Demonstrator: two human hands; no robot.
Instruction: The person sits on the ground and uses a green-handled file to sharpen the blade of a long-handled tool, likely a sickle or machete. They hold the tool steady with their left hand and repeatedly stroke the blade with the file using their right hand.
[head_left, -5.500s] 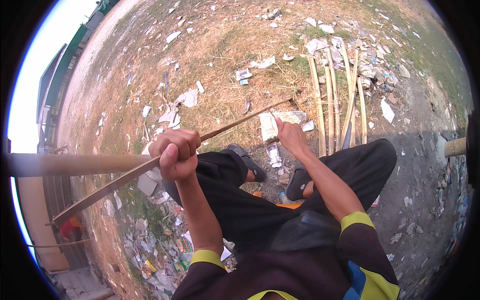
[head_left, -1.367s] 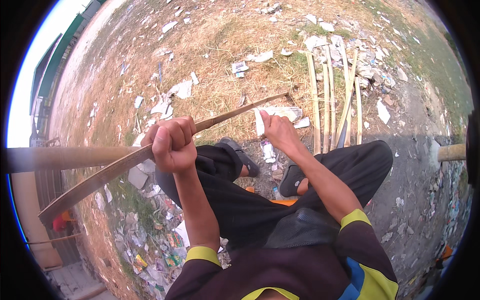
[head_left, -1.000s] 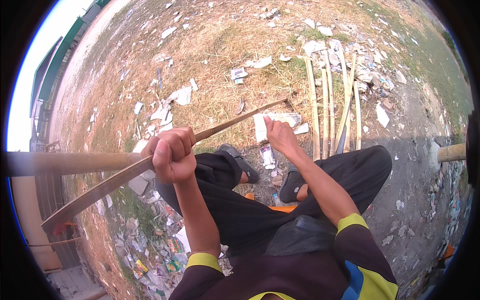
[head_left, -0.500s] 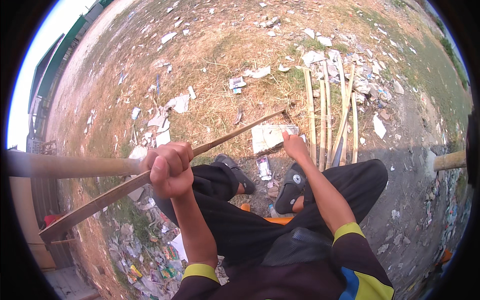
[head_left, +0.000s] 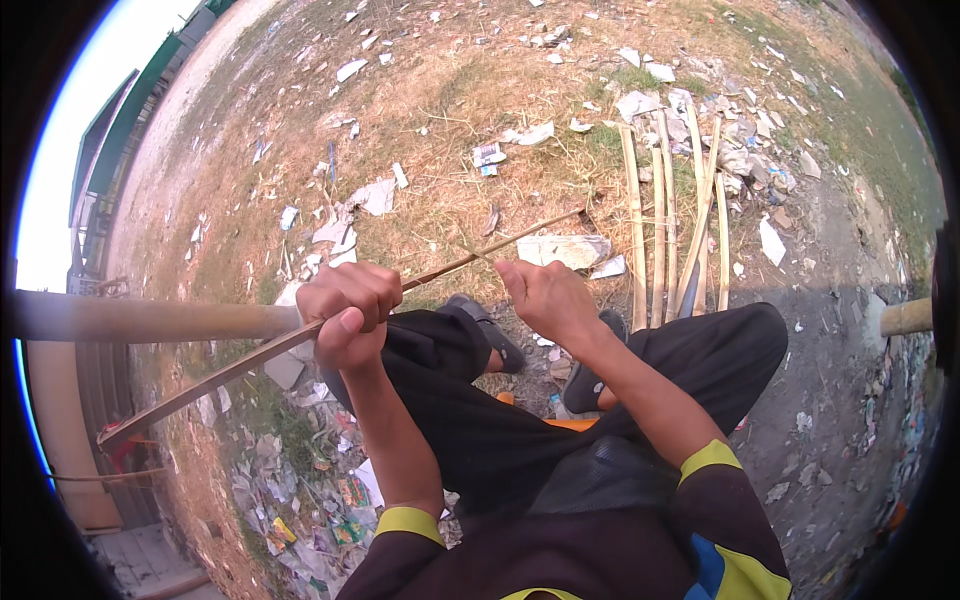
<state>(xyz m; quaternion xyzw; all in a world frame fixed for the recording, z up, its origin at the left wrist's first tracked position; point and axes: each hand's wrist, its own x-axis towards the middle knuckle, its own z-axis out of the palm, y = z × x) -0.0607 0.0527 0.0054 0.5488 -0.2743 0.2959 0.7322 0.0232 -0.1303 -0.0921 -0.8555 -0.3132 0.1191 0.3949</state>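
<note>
My left hand (head_left: 352, 312) is wrapped in a fist around a long, narrow bamboo strip (head_left: 225, 372). The strip slants from the lower left up to the ground in front of me, its far end lying near a white slab (head_left: 565, 250). Closed in a pinch, my right hand (head_left: 550, 302) is beside the strip's far half. A thin, pale sliver seems to stick out from its fingertips toward the strip; what the fingers hold is too small to make out. A thick bamboo pole (head_left: 160, 318) runs in from the left, ending behind my left hand.
Several pale bamboo strips (head_left: 638, 230) lie side by side ahead on the right. A pole end (head_left: 905, 318) juts in from the right edge. Litter (head_left: 300, 500) and broken pieces cover the ground at lower left. My shod feet (head_left: 500, 345) are between the hands and the ground.
My right hand has moved left along the strip, away from its far end and closer to my left hand. My left hand keeps its grip. The view has shifted slightly.
</note>
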